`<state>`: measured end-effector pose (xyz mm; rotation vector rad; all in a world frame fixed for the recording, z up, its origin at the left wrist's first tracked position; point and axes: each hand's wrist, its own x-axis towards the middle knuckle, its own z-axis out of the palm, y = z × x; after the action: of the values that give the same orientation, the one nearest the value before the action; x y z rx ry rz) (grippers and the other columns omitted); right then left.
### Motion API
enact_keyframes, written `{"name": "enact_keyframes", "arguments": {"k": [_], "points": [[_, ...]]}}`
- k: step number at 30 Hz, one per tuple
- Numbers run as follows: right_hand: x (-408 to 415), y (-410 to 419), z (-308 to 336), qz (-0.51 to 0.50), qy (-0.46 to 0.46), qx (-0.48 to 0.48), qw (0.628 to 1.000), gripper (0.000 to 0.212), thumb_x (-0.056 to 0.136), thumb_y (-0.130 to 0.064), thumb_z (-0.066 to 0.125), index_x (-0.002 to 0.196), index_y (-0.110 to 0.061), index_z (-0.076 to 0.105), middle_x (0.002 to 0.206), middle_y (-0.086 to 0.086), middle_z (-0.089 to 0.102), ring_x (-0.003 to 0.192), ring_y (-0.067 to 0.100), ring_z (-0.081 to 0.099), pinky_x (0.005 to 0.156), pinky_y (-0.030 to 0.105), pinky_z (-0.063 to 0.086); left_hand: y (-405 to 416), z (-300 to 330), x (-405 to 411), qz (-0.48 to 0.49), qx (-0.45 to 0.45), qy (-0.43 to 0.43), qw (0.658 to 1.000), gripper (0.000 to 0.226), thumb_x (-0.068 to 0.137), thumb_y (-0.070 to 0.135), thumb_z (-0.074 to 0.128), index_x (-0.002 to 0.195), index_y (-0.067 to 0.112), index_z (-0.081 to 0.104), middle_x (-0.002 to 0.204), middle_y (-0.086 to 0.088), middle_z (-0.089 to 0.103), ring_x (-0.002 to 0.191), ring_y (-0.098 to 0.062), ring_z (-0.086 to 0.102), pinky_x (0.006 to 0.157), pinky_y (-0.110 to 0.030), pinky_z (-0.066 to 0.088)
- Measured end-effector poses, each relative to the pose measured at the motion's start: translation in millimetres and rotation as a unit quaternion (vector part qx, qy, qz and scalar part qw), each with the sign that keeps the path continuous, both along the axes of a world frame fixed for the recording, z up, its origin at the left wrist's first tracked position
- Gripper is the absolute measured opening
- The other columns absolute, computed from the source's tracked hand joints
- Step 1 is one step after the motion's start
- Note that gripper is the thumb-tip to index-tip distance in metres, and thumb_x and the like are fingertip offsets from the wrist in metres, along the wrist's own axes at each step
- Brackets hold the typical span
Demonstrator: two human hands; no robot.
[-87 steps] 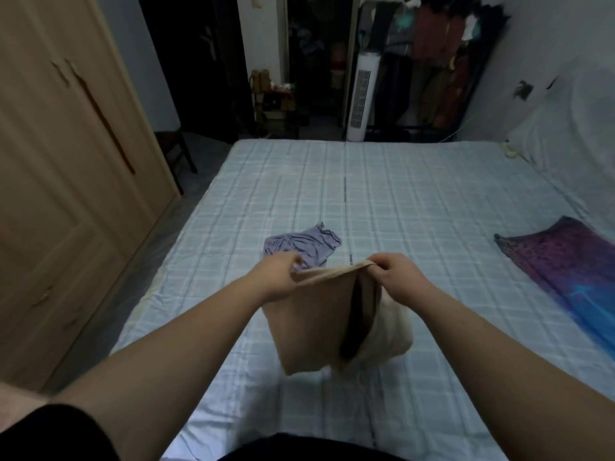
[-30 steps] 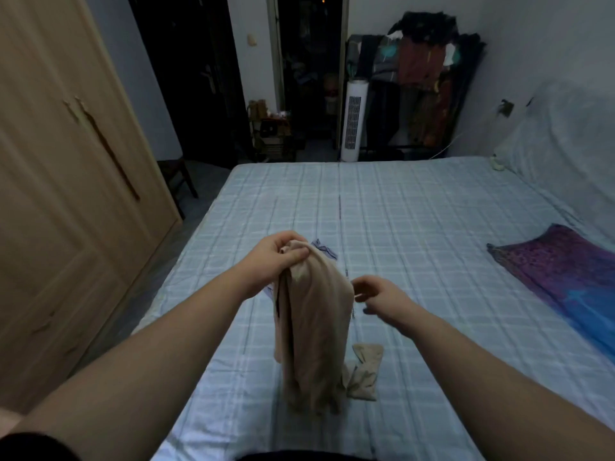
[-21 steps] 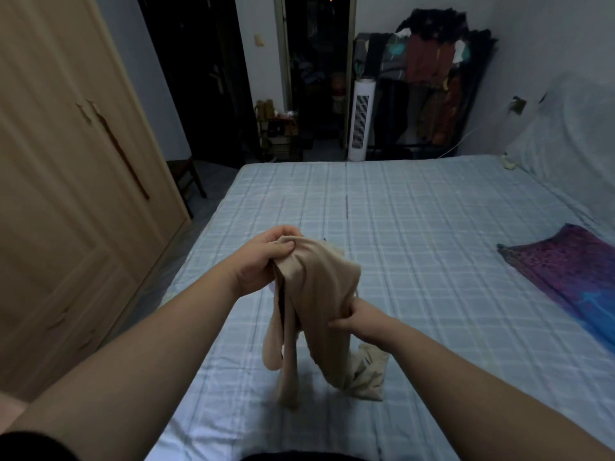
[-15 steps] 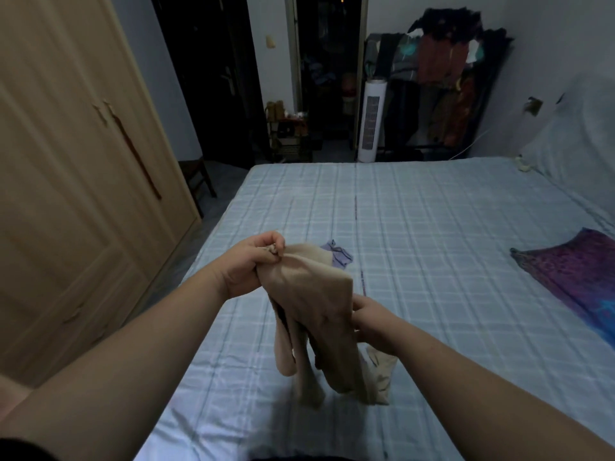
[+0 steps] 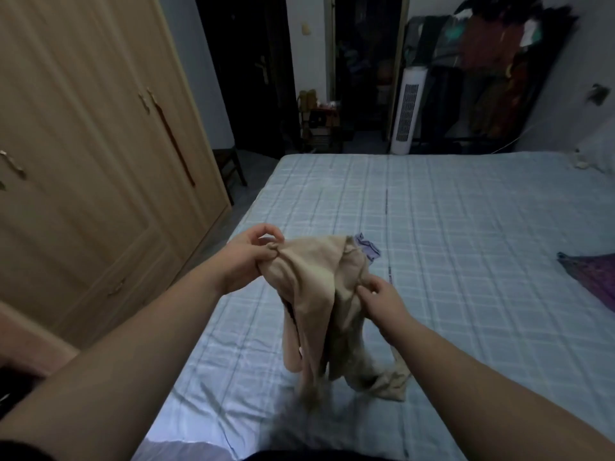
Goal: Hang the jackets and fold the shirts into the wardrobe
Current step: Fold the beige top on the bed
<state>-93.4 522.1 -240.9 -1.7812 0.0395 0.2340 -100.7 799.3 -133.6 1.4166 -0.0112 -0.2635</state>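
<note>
The beige garment (image 5: 316,287), formerly stretched flat, is now bunched over the bed (image 5: 466,227), pinched by left hand (image 5: 248,261) and right hand (image 5: 379,299), so folding is judged unfinished

Left hand (image 5: 248,257) pinching the upper corner of a beige garment (image 5: 319,294), right hand (image 5: 379,299) gripping its bunched middle, lower ends trailing onto the checked blue bed (image 5: 466,227). Just beyond the garment, a small lilac cloth (image 5: 367,249) lying on the bed; purple patterned fabric (image 5: 595,277) at the right edge. Closed wooden wardrobe (image 5: 93,154) along the left.
</note>
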Motion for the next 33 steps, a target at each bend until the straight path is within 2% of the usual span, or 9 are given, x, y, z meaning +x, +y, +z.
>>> {"name": "enact_keyframes", "arguments": {"k": [3, 7, 11, 14, 18, 21, 24, 28, 33], "points": [[15, -12, 25, -0.034, -0.011, 0.027, 0.999, 0.019, 0.088, -0.026, 0.057, 0.102, -0.023, 0.070, 0.099, 0.004, 0.073, 0.101, 0.029, 0.067, 0.089, 0.048, 0.056, 15, -5, -6, 0.028, 0.112, 0.012, 0.993, 0.040, 0.080, -0.022, 0.047, 0.095, 0.011, 0.064, 0.090, -0.011, 0.065, 0.069, -0.019, 0.060, 0.057, -0.029, 0.048], [19, -15, 65, 0.017, -0.091, -0.034, 0.995, 0.015, 0.098, -0.019, 0.052, 0.100, -0.021, 0.067, 0.096, -0.004, 0.070, 0.090, 0.008, 0.063, 0.072, 0.014, 0.048, 14, -15, -8, 0.030, 0.326, 0.014, 0.945, 0.047, 0.075, -0.014, 0.046, 0.101, 0.018, 0.067, 0.090, -0.012, 0.069, 0.070, -0.022, 0.062, 0.057, -0.032, 0.050], [18, -13, 85, 0.073, -0.127, -0.056, 0.988, 0.017, 0.097, -0.019, 0.052, 0.100, -0.021, 0.068, 0.095, -0.004, 0.071, 0.090, 0.010, 0.063, 0.077, 0.020, 0.048, -7, -9, -6, -0.070, 0.496, 0.008, 0.866, 0.036, 0.085, 0.008, 0.056, 0.107, 0.034, 0.064, 0.103, -0.002, 0.068, 0.089, -0.022, 0.067, 0.065, -0.033, 0.056], [16, -13, 95, 0.107, -0.119, -0.056, 0.985, 0.015, 0.096, -0.023, 0.054, 0.092, -0.027, 0.068, 0.087, -0.010, 0.071, 0.083, 0.007, 0.063, 0.077, 0.028, 0.049, -29, -7, -4, -0.159, 0.396, 0.055, 0.903, 0.051, 0.088, 0.019, 0.069, 0.133, 0.032, 0.050, 0.127, -0.002, 0.058, 0.110, -0.023, 0.065, 0.075, -0.030, 0.059], [8, -16, 110, 0.155, -0.133, -0.086, 0.975, 0.023, 0.093, -0.016, 0.055, 0.089, -0.033, 0.070, 0.088, -0.012, 0.071, 0.085, 0.005, 0.065, 0.078, 0.030, 0.052, -70, 1, 5, -0.170, 0.379, -0.061, 0.908, 0.093, 0.068, 0.047, 0.084, 0.145, 0.043, 0.033, 0.143, 0.009, 0.044, 0.125, -0.009, 0.052, 0.102, -0.031, 0.048], [4, -22, 115, 0.160, -0.152, -0.121, 0.968, 0.023, 0.088, -0.011, 0.058, 0.089, -0.030, 0.070, 0.094, -0.007, 0.072, 0.090, 0.008, 0.066, 0.082, 0.032, 0.053, -107, 12, 6, -0.202, 0.420, -0.155, 0.871, 0.059, 0.077, 0.031, 0.081, 0.130, 0.032, 0.054, 0.115, 0.020, 0.059, 0.099, 0.016, 0.054, 0.087, -0.006, 0.041], [0, -37, 115, 0.117, -0.170, -0.125, 0.971, 0.012, 0.084, -0.016, 0.066, 0.088, -0.027, 0.065, 0.085, -0.009, 0.068, 0.080, 0.005, 0.062, 0.077, 0.032, 0.053, -129, 17, 8, -0.159, 0.418, -0.205, 0.871, 0.009, 0.085, 0.019, 0.073, 0.088, 0.026, 0.067, 0.076, 0.015, 0.062, 0.066, 0.017, 0.054, 0.061, -0.007, 0.038], [-11, -66, 110, 0.141, -0.129, -0.197, 0.962, 0.031, 0.078, -0.023, 0.077, 0.102, -0.029, 0.059, 0.095, -0.010, 0.065, 0.087, 0.006, 0.061, 0.074, 0.023, 0.049, -133, 20, 12, -0.102, 0.376, -0.214, 0.896, 0.028, 0.086, 0.012, 0.070, 0.074, 0.037, 0.064, 0.066, 0.024, 0.063, 0.068, 0.015, 0.056, 0.064, -0.006, 0.038], [-20, -83, 80, 0.193, -0.042, -0.416, 0.887, 0.025, 0.077, -0.015, 0.065, 0.102, -0.013, 0.067, 0.103, 0.009, 0.069, 0.097, 0.027, 0.064, 0.071, 0.028, 0.044, -130, 28, 12, -0.113, 0.366, -0.226, 0.896, 0.031, 0.084, 0.000, 0.065, 0.082, 0.030, 0.071, 0.074, 0.033, 0.067, 0.078, 0.015, 0.060, 0.070, -0.002, 0.039]]}}
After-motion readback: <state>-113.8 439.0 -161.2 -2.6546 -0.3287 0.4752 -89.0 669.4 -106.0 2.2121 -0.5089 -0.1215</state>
